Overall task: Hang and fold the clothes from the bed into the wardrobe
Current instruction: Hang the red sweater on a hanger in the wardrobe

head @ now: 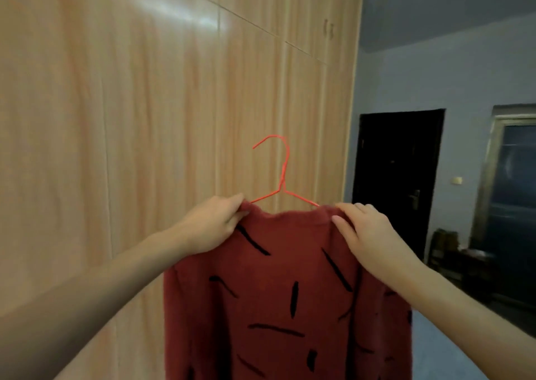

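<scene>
A dark red sweater point(287, 292) with black dash marks hangs on a thin red wire hanger point(282, 173), held up in front of me. My left hand point(214, 223) pinches the sweater's left shoulder near the collar. My right hand point(365, 228) grips the right shoulder. The hanger's hook stands upright above the collar, its lower bars hidden inside the sweater. The wooden wardrobe point(130, 133) fills the left and centre of the view, with its doors shut.
To the right of the wardrobe a dark door point(397, 162) stands in a grey wall. Further right are a framed dark panel point(513, 194) and low dim furniture point(452, 252) on the floor.
</scene>
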